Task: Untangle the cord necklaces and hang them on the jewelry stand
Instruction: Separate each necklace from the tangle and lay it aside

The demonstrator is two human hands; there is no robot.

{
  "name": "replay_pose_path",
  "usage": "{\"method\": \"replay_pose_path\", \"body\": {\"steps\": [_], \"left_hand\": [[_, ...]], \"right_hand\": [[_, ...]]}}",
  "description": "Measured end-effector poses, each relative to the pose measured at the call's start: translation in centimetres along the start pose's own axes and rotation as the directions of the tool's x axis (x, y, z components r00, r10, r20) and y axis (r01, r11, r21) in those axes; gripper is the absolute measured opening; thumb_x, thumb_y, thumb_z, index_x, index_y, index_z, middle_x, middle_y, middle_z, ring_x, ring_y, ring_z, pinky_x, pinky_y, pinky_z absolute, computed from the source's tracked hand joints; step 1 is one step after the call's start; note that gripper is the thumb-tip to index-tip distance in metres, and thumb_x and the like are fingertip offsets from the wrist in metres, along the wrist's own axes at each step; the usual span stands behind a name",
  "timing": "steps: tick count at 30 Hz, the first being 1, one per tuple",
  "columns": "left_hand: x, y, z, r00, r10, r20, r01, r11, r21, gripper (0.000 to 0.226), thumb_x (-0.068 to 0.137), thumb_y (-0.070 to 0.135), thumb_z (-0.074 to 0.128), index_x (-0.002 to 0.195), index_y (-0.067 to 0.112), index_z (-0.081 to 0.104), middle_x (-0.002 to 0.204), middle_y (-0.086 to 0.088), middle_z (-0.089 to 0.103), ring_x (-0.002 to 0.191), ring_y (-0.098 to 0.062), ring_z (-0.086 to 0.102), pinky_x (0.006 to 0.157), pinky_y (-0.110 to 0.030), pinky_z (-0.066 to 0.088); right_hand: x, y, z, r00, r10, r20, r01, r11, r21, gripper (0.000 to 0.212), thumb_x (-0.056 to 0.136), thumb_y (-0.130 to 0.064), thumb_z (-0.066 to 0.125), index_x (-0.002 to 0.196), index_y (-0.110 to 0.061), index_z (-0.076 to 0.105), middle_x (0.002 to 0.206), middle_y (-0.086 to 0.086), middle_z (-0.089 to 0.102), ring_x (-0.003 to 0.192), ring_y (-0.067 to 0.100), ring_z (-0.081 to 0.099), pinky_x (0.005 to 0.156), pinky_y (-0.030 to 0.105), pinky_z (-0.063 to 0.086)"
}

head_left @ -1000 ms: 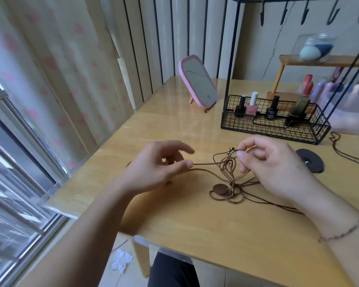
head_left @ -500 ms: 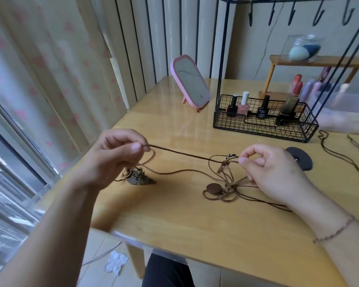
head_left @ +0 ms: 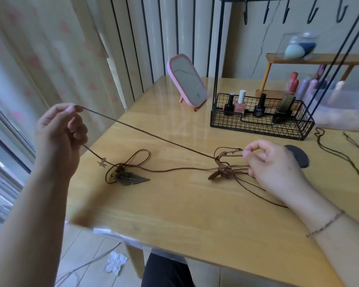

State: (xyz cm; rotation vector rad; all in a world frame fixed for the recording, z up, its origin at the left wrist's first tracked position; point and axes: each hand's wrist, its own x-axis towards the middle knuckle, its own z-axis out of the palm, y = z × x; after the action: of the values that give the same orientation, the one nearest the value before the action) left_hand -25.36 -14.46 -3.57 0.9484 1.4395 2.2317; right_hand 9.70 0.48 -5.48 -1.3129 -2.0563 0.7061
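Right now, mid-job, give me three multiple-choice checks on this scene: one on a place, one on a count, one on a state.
1. Where does the leaf pendant lie?
A. on the table, between the two hands
B. inside the wire basket
C. hung on a hook

2. How many bottles with black caps stand in the wire basket?
A. none
B. two
C. five

3. How is the brown cord running from the left hand to the tangle?
A. slack on the table
B. taut, lifted off the table
C. cut in two

Answers: 1 A, it rests on the table by the near left edge. 2 B, two dark bottles flank the pink one. 3 B, the line is straight, and the right hand pinches the tangle's loops with its fingers.
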Motion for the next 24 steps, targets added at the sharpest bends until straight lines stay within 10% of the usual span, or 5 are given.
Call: {"method": "replay_pose_path", "body": {"steps": [5,9,16,24], "left_hand": [[0.5,-1.3,2.0,0.99,0.035,-0.135,0.03,0.889,0.457,0.017,0.089,0.022,0.061,0.074,0.027,0.067,0.058,0.008,0.054,0.054,-0.015,0.045,0.05,-0.022,0.034],[-1.2,-3.1,4.4,0.981,-0.002,0.194,-0.182,0.329,0.927,0.019,0.087,0.031,0.068,0.105,0.024,0.065,0.103,-0.001,0.062,0.101,-0.026,0.058,0.086,-0.038,0.049],[-8.2,-4.0,12.6,0.547,-0.217,0.809,-0.725,0.36,0.587,0.042,0.084,0.068,0.047,0.099,0.032,0.062,0.092,0.013,0.059,0.09,-0.013,0.057,0.074,-0.03,0.051],[-9.9,-6.2,17.1,0.682,-0.07,0.728,-0.71,0.172,0.683,0.033,0.088,0.051,0.052,0.111,0.028,0.058,0.104,0.004,0.062,0.103,-0.024,0.057,0.085,-0.035,0.046]], "right_hand": [[0.2,0.0,0.2,1.0,0.006,-0.022,-0.001,0.979,0.204,0.011,0.089,-0.024,0.071,0.097,-0.03,0.067,0.086,-0.011,0.071,0.081,0.008,0.066,0.074,0.027,0.055],[-0.8,-0.4,-0.4,0.983,-0.184,-0.03,0.182,0.982,-0.042,0.008,0.083,-0.032,0.075,0.08,-0.031,0.067,0.081,-0.015,0.064,0.08,0.004,0.059,0.069,0.024,0.049],[-1.7,-1.0,0.3,0.988,-0.062,0.144,0.132,0.823,-0.552,0.037,0.081,-0.07,0.059,0.092,-0.035,0.055,0.099,-0.013,0.055,0.096,0.014,0.054,0.068,0.03,0.042],[-2.1,0.1,-0.7,0.971,0.026,0.238,0.122,0.801,-0.586,0.021,0.099,-0.047,0.048,0.089,-0.028,0.049,0.1,-0.007,0.05,0.1,0.017,0.049,0.072,0.032,0.041]]}}
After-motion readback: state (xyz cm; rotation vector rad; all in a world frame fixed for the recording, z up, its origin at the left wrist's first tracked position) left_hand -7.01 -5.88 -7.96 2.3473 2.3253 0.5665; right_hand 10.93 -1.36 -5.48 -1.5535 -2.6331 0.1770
